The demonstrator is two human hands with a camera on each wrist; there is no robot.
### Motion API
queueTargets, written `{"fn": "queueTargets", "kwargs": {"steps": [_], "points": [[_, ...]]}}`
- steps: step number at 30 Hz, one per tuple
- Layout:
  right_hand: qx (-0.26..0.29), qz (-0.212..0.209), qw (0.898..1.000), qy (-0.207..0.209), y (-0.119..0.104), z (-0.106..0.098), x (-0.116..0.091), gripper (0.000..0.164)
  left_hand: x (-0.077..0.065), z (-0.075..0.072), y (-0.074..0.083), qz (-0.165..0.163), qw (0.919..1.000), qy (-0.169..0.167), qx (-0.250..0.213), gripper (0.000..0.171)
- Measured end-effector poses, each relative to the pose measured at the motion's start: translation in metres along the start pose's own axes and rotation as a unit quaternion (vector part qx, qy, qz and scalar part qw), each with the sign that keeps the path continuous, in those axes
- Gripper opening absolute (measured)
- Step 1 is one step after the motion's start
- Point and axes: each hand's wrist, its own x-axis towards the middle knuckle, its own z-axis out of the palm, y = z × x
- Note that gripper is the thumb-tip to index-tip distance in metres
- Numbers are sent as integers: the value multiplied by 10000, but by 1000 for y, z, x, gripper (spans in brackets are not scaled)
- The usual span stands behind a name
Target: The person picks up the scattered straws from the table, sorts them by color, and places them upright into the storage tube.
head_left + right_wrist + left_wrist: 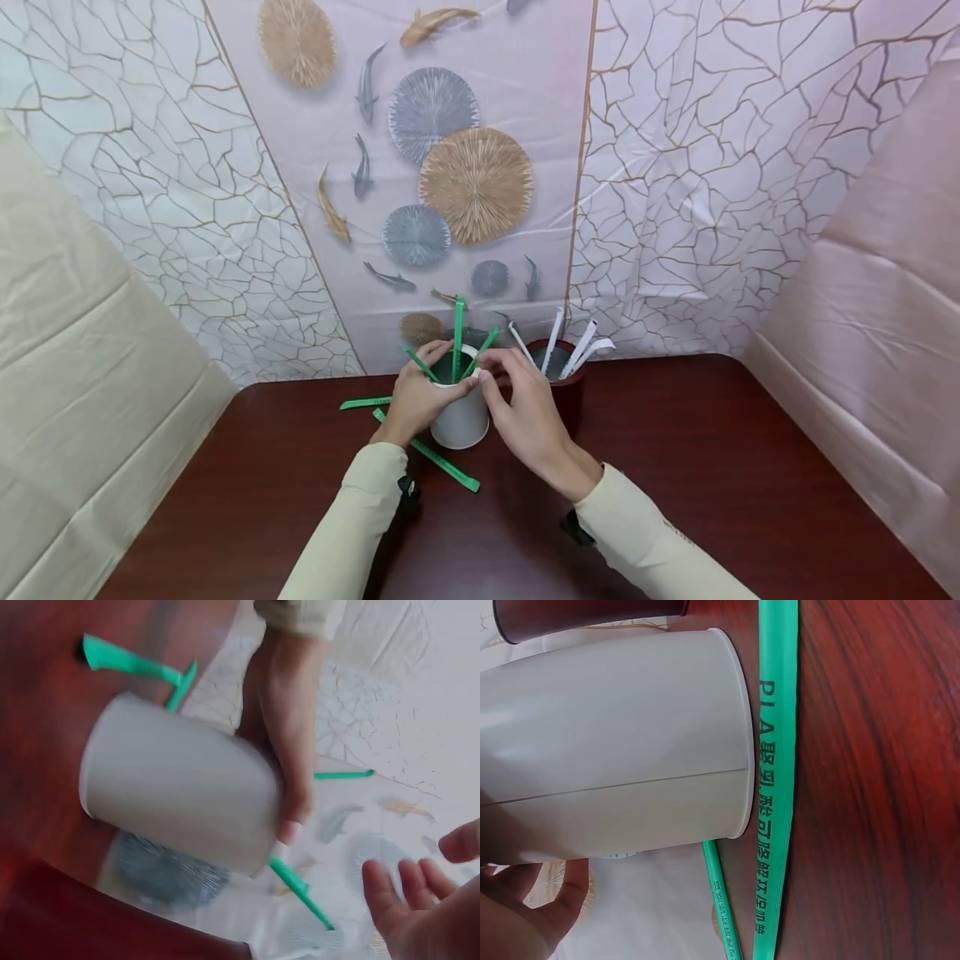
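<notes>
A white cup (459, 417) with a seam down its side stands on the table, with several green-wrapped straws (458, 333) poking out of its mouth. My left hand (422, 398) grips it near the rim, fingers on the far left and thumb along the near side. Close by the rim's right side is my right hand (522, 404); in the right wrist view its fingers (415, 885) are loosely bent and apart, with nothing between them. Two more green-wrapped straws lie on the table, one (444, 464) in front of the cup and one (365, 403) to its left.
Just right of the white cup stands a dark red cup (572, 392) holding several white-wrapped straws (579, 346). The dark red wooden table (712, 483) ends at a patterned cloth backdrop (660, 208), and cream cloth (862, 333) hangs at the sides.
</notes>
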Motion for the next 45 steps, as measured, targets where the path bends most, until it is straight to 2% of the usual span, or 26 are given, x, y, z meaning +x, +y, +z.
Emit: {"fn": "queueTargets", "kwargs": {"steps": [2, 5, 7, 12, 16, 21, 25, 28, 32, 35, 40, 45], "points": [[9, 365, 9992, -136, 4, 4, -5, 26, 0, -2, -1, 50, 10000, 11, 36, 81], [-174, 941, 9938, -572, 17, 15, -8, 35, -1, -3, -4, 30, 10000, -15, 59, 80], [-297, 1102, 9903, -795, 27, 23, -8, 41, -2, -4, -7, -3, 10000, -17, 67, 80], [-109, 1063, 9912, -779, 46, 40, -4, 48, -4, -5, -12, -78, 9999, -44, 131, 80], [-263, 1155, 9914, -562, 56, 46, -4, 47, -6, -8, -14, -122, 9993, -363, 36, 83], [-661, 1185, 9903, -312, 63, 48, -7, 44, -14, -16, -18, -420, 9940, -725, -699, 95], [-402, 1073, 9933, -165, 65, 47, -5, 42, -22, -19, -25, -634, 9900, -699, -1049, 106], [-172, 1110, 9936, -108, 65, 47, 1, 52, -25, -18, -27, -555, 9924, -650, -883, 106], [-160, 1252, 9913, -375, 67, 50, 15, 84, -24, -17, -26, -465, 9946, -601, -706, 104], [-367, 1278, 9882, -762, 70, 56, 26, 100, -25, -17, -27, -484, 9936, -681, -755, 104], [-879, 1346, 9796, -1205, 74, 61, 39, 101, -28, -24, -29, -480, 9907, -946, -856, 101], [-1110, 1302, 9749, -1424, 72, 61, 47, 98, -29, -49, -34, -437, 9883, -1290, -692, 89]]}}
